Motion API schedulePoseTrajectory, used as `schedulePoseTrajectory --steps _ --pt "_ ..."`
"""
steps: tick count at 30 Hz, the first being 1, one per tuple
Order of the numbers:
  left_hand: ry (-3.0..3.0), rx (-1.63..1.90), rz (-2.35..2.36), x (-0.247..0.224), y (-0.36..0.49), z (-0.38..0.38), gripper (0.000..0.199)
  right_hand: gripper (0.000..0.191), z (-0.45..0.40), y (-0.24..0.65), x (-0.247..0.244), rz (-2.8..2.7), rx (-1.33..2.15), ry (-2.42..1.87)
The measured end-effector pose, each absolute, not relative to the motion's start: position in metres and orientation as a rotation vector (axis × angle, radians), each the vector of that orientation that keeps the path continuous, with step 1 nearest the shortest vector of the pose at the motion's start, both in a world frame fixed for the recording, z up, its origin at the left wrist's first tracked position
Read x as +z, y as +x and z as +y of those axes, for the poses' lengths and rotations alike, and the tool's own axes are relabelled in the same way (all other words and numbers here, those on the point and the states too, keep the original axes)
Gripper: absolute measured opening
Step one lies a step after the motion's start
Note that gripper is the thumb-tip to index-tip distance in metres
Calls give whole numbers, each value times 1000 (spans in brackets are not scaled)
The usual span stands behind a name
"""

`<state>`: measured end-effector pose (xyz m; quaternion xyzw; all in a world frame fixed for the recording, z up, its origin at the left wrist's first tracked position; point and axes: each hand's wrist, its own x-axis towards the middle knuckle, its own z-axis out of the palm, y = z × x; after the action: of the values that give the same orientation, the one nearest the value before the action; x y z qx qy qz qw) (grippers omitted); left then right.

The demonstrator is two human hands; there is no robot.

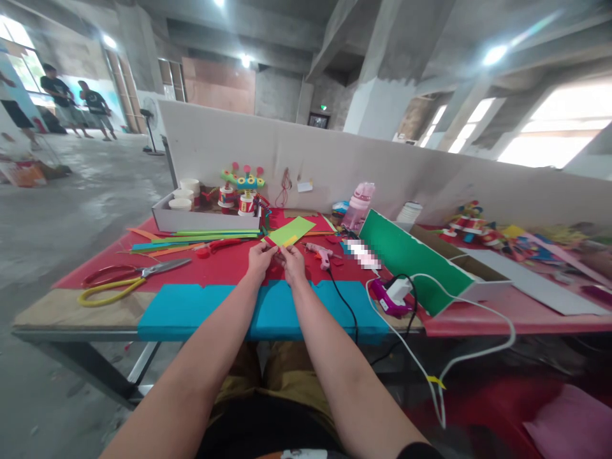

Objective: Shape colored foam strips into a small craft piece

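Note:
Near the middle of the table, my left hand [261,260] is closed, its fingertips pinching a small red paper piece [271,242]. My right hand [293,262] is closed beside it, fingers bent around the same spot. A yellow strip [290,241] shows just past its fingertips. Directly beyond both hands is a light green paper rectangle [297,228]; whether it is held or lies on the table I cannot tell. To the right lies a pink glue gun [323,254] with a black cord. Blue paper [215,312] lies under my wrists along the front edge.
Large scissors [138,275] and red-handled scissors [217,246] lie left, near coloured paper strips [201,234]. A white box [205,222] holds cups and paper figures. On the right are a pink bottle [359,205], a green-sided box [415,261] and a purple power strip [389,299] with cables.

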<state>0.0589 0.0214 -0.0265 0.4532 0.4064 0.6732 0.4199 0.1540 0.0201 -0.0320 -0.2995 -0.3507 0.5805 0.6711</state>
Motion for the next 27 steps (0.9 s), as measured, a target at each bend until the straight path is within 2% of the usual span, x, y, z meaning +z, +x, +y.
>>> schedulePoseTrajectory --steps 12,18,27 --pt "1061 1721 956 -25 57 22 34 30 16 154 -29 -805 1367 -684" --pt "981 1682 953 -26 59 24 41 24 27 156 -35 -735 1187 -681" --pt "1089 1617 927 -27 63 21 34 21 27 155 -36 -761 1129 -669"
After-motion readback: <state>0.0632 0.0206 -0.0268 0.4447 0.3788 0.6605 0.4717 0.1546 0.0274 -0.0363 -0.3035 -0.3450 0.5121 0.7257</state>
